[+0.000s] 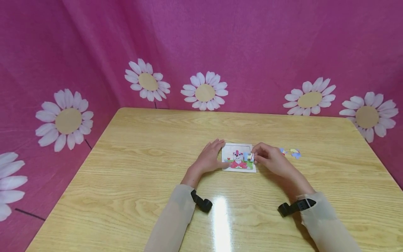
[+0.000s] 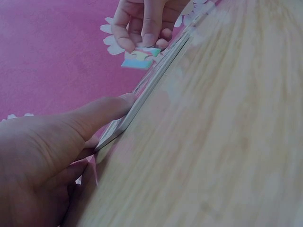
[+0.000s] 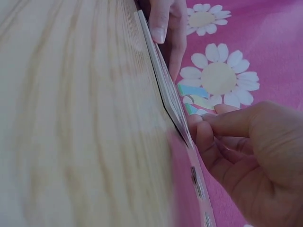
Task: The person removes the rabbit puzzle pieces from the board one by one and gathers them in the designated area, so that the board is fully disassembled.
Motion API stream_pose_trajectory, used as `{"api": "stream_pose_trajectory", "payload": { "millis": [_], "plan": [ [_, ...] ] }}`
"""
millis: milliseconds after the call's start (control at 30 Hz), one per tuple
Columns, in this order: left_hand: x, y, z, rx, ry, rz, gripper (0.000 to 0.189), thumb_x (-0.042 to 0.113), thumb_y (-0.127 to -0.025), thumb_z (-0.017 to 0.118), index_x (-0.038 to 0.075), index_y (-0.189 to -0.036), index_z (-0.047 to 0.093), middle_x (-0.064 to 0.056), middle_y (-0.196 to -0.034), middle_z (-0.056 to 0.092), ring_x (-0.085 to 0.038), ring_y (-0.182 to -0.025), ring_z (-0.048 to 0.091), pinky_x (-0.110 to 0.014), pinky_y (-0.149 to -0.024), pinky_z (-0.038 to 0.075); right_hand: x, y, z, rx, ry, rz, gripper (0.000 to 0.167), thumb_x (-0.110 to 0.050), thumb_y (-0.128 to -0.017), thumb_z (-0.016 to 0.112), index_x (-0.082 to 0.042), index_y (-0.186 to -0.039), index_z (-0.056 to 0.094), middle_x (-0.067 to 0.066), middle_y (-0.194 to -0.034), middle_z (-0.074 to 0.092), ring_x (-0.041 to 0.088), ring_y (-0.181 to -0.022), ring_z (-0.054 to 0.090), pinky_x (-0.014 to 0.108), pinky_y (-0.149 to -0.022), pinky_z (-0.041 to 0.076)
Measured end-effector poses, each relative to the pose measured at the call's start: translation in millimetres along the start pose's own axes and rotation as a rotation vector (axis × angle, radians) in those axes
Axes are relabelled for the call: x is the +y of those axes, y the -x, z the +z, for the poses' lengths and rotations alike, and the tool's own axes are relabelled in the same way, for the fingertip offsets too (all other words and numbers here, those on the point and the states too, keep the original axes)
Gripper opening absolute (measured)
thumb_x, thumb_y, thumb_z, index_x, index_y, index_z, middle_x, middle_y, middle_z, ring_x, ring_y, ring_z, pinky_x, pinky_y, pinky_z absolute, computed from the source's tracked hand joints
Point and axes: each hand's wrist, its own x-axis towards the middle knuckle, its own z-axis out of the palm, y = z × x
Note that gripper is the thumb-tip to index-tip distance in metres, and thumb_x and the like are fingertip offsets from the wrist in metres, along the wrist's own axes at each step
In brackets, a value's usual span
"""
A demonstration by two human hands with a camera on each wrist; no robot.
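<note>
A puzzle board point(image 1: 242, 148) with a white border lies flat on the table, its lower part filled with a picture of a pink and red cartoon animal. My left hand point(image 1: 207, 159) rests at the board's left side, fingers stretched along the far left corner and thumb point(image 2: 111, 109) lying over the near left corner. Between thumb and fingertips my right hand point(image 1: 272, 159) pinches a puzzle piece point(image 2: 139, 57) printed in blue, yellow and green. In the right wrist view the piece is tilted and stands close over the board's right part.
Loose puzzle pieces, one of them yellow and blue point(image 1: 295, 153), lie on the wooden table point(image 1: 141, 157) to the right of my right hand. A pink curtain point(image 1: 252, 52) with large white flowers hangs behind the table and along its left side.
</note>
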Motion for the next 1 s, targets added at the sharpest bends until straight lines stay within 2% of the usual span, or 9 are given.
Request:
{"api": "stream_pose_trajectory", "payload": {
  "millis": [267, 433, 667, 1000],
  "plan": [
    [-0.2, 1.1, -0.2, -0.004, 0.009, 0.0, 0.087, 0.043, -0.085, 0.073, 0.011, -0.154, 0.03, -0.002, -0.163, 0.026, -0.017, -0.155, 0.013, -0.034, -0.129, 0.006, 9, 8.0, -8, 0.007, -0.013, -0.022, 0.014, 0.008, -0.09, 0.061, 0.0, -0.102, 0.062, 0.01, -0.081, 0.066, 0.003, -0.072, 0.062, 0.017, -0.062, 0.055],
    [-0.1, 1.4, -1.0, -0.01, 0.018, 0.001, 0.087, 0.043, -0.086, 0.073, 0.011, -0.154, 0.03, -0.001, -0.164, 0.025, -0.017, -0.155, 0.012, -0.034, -0.129, 0.006, 16, 13.9, -12, 0.036, 0.011, -0.052, 0.015, 0.01, -0.088, 0.062, 0.0, -0.1, 0.062, 0.009, -0.082, 0.066, 0.002, -0.072, 0.062, 0.014, -0.064, 0.055],
    [0.1, 1.7, -0.9, -0.007, 0.024, -0.003, 0.087, 0.043, -0.085, 0.073, 0.012, -0.154, 0.03, -0.001, -0.163, 0.026, -0.017, -0.155, 0.013, -0.034, -0.129, 0.006, 14, 22.4, -21, 0.0, 0.006, 0.015, 0.013, 0.003, -0.093, 0.061, -0.002, -0.104, 0.061, 0.009, -0.086, 0.066, 0.004, -0.073, 0.061, 0.016, -0.065, 0.055],
    [0.4, 1.2, 0.5, -0.003, 0.016, -0.006, 0.088, 0.045, -0.085, 0.072, 0.013, -0.154, 0.029, -0.001, -0.164, 0.025, -0.017, -0.155, 0.012, -0.035, -0.129, 0.006, 18, 30.4, -28, 0.004, -0.033, 0.012, 0.013, 0.007, -0.092, 0.059, 0.002, -0.104, 0.06, 0.01, -0.083, 0.065, 0.002, -0.072, 0.061, 0.019, -0.059, 0.054]
  ]
}}
